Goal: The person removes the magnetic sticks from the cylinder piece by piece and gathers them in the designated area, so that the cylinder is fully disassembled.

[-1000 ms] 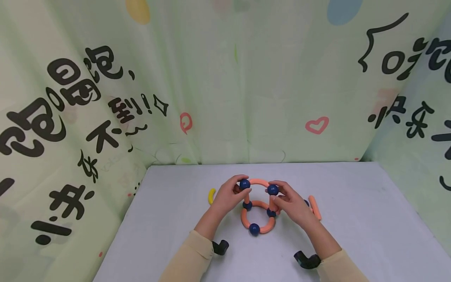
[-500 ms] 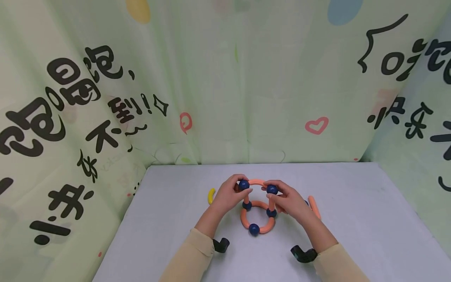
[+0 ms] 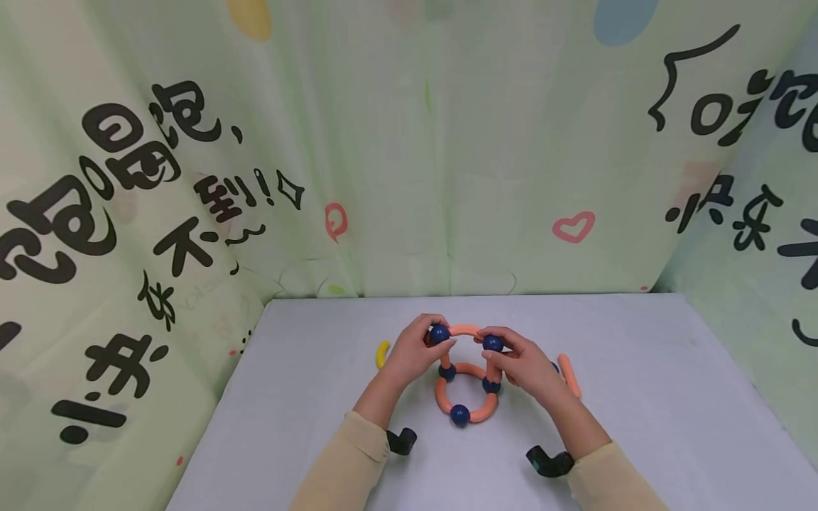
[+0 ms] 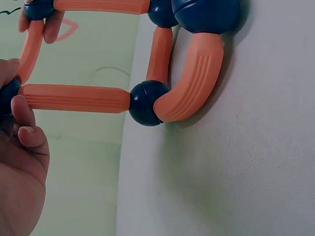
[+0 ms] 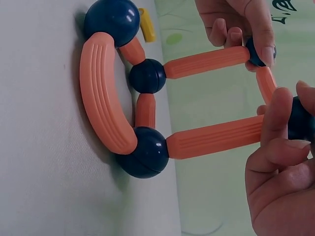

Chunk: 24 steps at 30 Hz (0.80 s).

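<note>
The left hand [image 3: 412, 353] pinched the upper-left navy ball [image 3: 439, 333] between thumb and fingers, while the right hand [image 3: 529, 365] gripped the upper-right navy ball [image 3: 493, 343] the same way. A curved orange rod [image 3: 463, 330] bridged those two balls, and beneath each an upright orange rod [image 5: 216, 137] ran down to a lower ring [image 3: 442, 397] of three curved orange rods and three navy balls. This ring rested on the desk [image 3: 473, 468], its front ball [image 3: 460, 416] nearest the person. A yellow curved piece [image 3: 382, 354] lay beyond the left wrist; past the right one lay a loose orange rod [image 3: 569, 375] and a partly hidden blue piece [image 3: 554, 367].
</note>
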{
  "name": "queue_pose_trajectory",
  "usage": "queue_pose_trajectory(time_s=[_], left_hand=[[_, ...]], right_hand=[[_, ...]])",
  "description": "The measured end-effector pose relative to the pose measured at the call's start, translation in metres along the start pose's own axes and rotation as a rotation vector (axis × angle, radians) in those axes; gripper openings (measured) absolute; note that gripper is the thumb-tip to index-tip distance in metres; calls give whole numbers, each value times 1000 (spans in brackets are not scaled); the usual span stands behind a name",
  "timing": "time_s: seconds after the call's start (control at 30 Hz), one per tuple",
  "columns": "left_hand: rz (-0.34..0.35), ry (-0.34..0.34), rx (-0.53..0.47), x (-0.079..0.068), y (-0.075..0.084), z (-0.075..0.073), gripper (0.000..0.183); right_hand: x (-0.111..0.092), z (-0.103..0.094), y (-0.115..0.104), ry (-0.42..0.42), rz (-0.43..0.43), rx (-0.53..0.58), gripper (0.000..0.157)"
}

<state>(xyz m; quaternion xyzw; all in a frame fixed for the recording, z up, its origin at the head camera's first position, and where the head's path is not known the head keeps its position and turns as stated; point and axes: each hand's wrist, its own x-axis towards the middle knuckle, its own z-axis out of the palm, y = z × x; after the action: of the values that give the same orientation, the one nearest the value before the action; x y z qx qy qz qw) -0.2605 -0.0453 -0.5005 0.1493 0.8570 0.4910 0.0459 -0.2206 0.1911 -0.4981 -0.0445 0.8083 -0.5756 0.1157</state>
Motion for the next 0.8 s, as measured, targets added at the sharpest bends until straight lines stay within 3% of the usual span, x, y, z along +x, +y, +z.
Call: queue_pose_trajectory(time_s=[0.8], left_hand=[[25, 19, -10, -1, -2, 3, 34]], right_hand=[[-3, 2, 2, 47, -20, 20, 45]])
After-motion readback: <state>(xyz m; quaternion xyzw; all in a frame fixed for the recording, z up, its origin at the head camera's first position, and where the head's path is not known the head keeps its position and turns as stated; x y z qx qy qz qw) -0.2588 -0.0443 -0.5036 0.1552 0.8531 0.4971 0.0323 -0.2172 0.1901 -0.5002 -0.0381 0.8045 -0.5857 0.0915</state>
